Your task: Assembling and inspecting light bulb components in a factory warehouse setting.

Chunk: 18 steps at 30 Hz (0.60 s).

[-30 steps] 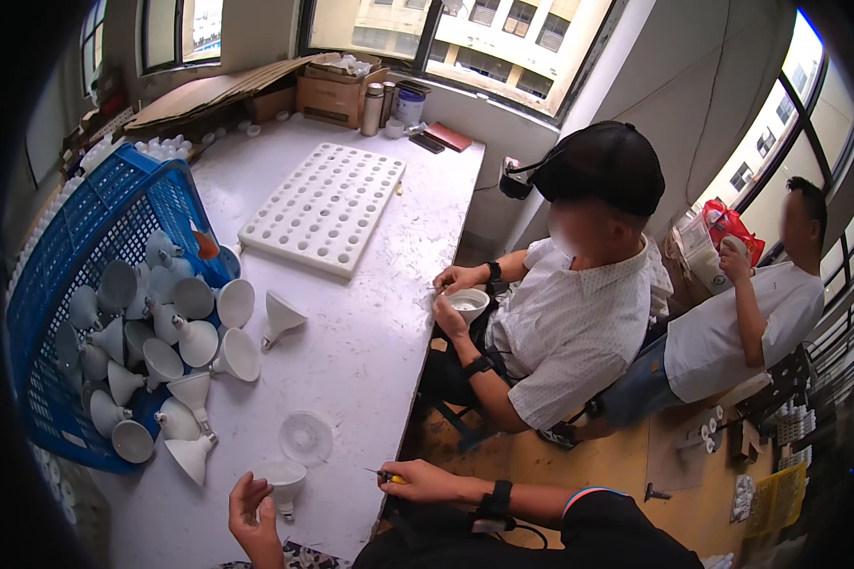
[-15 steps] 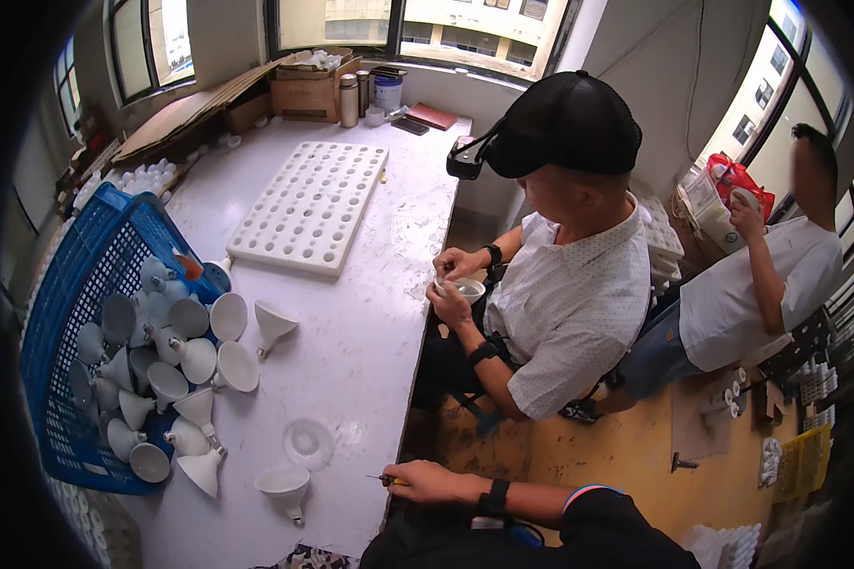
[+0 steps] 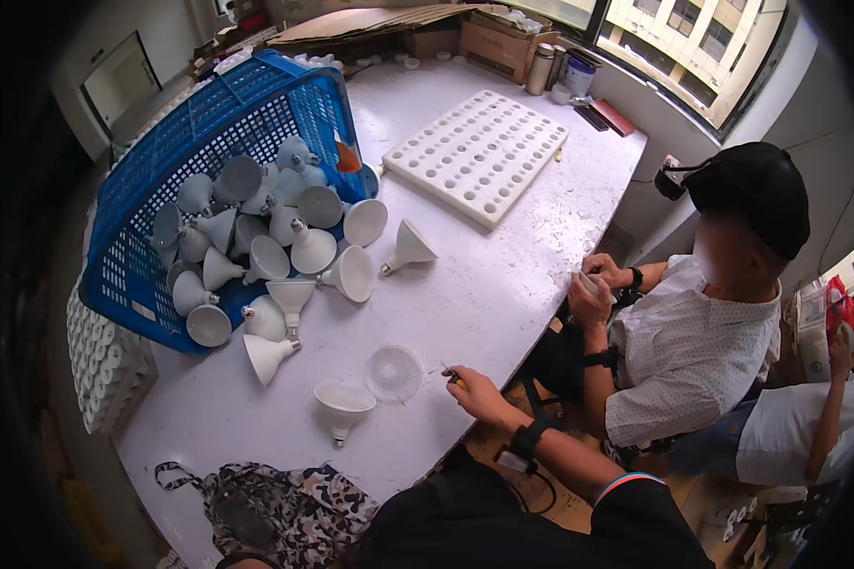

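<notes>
My right hand (image 3: 484,396) is at the table's near right edge, its fingers closed round a small screwdriver (image 3: 457,380) with a yellow and black handle and a thin shaft. Just left of its tip lies a clear round lens disc (image 3: 394,374), flat on the tabletop. Beside the disc stands a white cone-shaped lamp housing (image 3: 343,403), wide rim up and screw base toward me. More lamp housings (image 3: 313,248) spill from a tipped blue plastic basket (image 3: 209,106). Of my left arm only a sliver shows at the lower edge; my left hand is out of the picture.
A white tray with round holes (image 3: 479,156) lies on the white table (image 3: 465,284). A camouflage cloth bag (image 3: 275,512) lies at the near edge. On the right a co-worker (image 3: 697,351) in a cap handles a small white part; another person (image 3: 807,427) is behind.
My view has swung left, so the table and basket sit farther right and the camouflage bag shows more fully. My right hand still grips the screwdriver near the table edge.
</notes>
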### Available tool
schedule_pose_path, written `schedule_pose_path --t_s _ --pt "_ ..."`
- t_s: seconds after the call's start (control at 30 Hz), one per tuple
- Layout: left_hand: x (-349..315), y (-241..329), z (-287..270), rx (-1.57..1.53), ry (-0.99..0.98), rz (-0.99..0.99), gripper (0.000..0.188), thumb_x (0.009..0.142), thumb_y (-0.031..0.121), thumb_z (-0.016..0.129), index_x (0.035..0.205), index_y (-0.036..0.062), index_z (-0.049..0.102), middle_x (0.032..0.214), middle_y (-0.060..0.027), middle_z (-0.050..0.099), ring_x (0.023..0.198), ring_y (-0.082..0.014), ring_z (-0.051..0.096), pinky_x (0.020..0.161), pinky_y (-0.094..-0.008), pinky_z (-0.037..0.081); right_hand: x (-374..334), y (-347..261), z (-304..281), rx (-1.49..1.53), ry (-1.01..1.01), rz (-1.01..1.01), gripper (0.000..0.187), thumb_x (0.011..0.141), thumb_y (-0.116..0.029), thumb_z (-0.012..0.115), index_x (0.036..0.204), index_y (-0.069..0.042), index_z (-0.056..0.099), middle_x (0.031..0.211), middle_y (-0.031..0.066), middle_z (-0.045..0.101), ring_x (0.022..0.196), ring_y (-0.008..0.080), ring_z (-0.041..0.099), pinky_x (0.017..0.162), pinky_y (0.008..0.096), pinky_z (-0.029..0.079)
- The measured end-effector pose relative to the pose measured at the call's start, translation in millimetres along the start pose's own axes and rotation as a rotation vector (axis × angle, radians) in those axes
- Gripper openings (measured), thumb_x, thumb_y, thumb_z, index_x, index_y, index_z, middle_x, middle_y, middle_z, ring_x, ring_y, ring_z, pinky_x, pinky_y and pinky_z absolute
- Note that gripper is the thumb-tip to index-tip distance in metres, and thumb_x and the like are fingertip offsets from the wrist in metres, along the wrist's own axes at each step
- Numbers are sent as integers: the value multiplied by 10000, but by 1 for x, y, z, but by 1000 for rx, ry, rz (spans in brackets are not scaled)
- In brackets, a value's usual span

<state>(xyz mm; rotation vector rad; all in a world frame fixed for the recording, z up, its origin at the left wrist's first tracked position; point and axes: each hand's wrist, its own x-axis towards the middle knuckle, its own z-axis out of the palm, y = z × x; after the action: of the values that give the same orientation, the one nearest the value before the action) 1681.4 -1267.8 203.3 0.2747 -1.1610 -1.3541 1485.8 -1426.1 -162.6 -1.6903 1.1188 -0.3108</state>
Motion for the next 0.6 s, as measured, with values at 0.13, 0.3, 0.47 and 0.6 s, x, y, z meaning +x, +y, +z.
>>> schedule_pose_path --t_s 0.13,0.3,0.47,0.6 --pt "-19 -15 -33 188 187 174 757 809 465 571 1382 143 195 1106 -124 467 914 -239 495 881 -438 316 56 7 27 -157 65 -42 346 808 -180 508 1120 -29 506 961 226 554 947 365 529 811 420 427" --pt "-75 -59 -96 537 842 -123 482 857 264 531 1200 -44 390 955 -144 558 795 -215 582 697 -334 498 94 -12 41 -181 -178 -7 359 792 -170 501 1126 -37 510 1068 216 510 968 366 520 835 419 427" --pt "-118 -99 -134 562 1156 -470 367 826 140 535 1133 -51 471 962 -146 579 839 -209 597 734 -309 485 166 -59 19 -114 154 -278 491 734 -174 620 1192 -87 466 1173 181 446 977 350 526 832 393 445" --pt "-134 -113 -141 488 1196 -664 477 865 229 559 1259 11 400 1083 -113 555 903 -188 559 794 -305 438 218 -119 14 -136 -7 -387 803 661 -242 737 1328 -143 301 1313 224 291 1124 381 426 935 377 391"
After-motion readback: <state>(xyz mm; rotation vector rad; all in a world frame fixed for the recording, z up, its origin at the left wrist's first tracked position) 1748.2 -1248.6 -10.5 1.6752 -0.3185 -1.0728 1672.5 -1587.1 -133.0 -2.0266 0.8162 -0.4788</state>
